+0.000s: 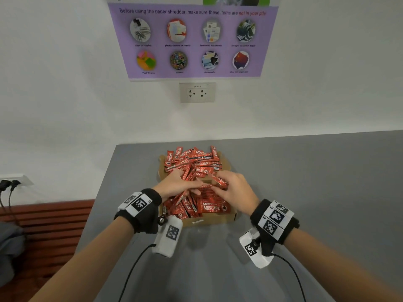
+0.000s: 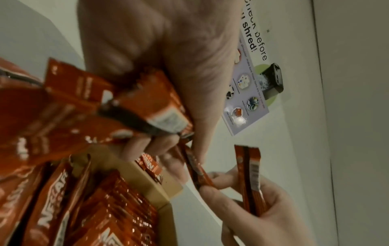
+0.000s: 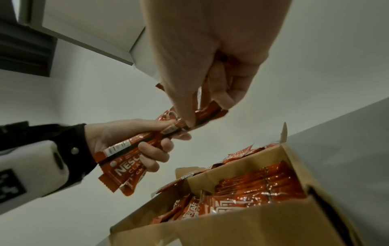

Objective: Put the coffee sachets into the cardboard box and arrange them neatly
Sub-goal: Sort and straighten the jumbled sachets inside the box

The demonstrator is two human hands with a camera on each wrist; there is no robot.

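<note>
Gripping a sachet bundle [image 3: 134,154], the left hand [image 1: 174,184] meets the right hand [image 1: 234,188], which pinches sachets [image 2: 251,179] at 12 o'clock above the cardboard box [image 1: 209,221]. Sachets appear light, slick and limp; grasp mid-length.

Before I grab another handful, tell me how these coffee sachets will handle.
The coffee sachets look thin and glossy, so a bundle may slide apart; the left hand grips several fanned out. They seem light: the right hand pinches some easily. They probably flex rather than stay stiff, judging by the jumbled pile.

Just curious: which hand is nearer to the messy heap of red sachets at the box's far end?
Left. The left hand reaches right against the heap of red sachets; the right hand hovers slightly nearer the person, gripping sachets.
</note>
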